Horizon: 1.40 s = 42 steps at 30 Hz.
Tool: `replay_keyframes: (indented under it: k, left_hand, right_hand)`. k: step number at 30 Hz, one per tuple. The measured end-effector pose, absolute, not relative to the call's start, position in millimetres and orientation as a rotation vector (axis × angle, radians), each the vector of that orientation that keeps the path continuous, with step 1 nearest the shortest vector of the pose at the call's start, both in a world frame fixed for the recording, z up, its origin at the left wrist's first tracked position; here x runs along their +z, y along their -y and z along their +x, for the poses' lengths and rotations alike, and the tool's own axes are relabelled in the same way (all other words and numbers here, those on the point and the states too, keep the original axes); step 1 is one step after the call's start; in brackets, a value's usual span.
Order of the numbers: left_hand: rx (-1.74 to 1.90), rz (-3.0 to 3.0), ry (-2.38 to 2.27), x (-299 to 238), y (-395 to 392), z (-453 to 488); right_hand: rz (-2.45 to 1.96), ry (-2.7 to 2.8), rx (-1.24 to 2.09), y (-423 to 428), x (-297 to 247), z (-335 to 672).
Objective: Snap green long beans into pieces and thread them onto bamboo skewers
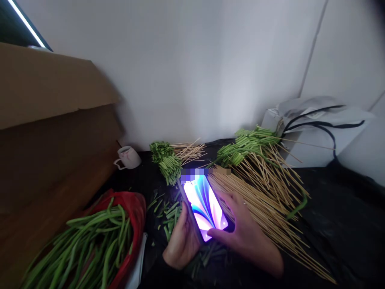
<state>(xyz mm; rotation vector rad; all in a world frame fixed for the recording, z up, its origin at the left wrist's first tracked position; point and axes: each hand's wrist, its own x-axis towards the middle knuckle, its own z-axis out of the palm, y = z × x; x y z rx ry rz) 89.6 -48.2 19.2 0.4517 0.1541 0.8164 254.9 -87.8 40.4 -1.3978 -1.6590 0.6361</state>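
Note:
A lit smartphone [206, 206] with a blue, white and pink screen is held tilted over the dark work surface. My left hand [182, 243] grips it from the left, thumb along its edge and the other fingers hidden underneath. On the other side, my right hand [245, 228] has its thumb at the bottom of the screen and its fingers at the right edge. Cut green bean pieces [171, 216] lie scattered left of the phone. Long bamboo skewers [255, 196] spread out to the right, partly behind my right hand.
A red bag [137, 206] at lower left holds long green beans [87, 241]. Skewered bean bundles [170, 168] lie behind the phone, with a larger pile [249, 142] farther right. A mug [129, 157], a cardboard box [54, 84] and a white bag [309, 140] stand around the surface.

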Motion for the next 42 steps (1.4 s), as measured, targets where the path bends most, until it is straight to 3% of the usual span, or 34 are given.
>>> replay_keyframes:
  k: [7, 15, 26, 42]
  left_hand:
    - [0.673, 0.402, -0.151, 16, 49, 87]
    - [0.583, 0.429, -0.208, 17, 48, 82]
    - [0.677, 0.442, -0.190, 17, 46, 85]
    - [0.750, 0.484, -0.267, 15, 48, 88]
  right_hand:
    - [-1.233, 1.689, 0.892, 69, 42, 268]
    - [-1.203, 1.044, 1.133, 36, 59, 268]
    - [-1.241, 1.376, 1.144, 66, 50, 257]
    - [-1.386, 1.308, 0.949, 60, 37, 241]
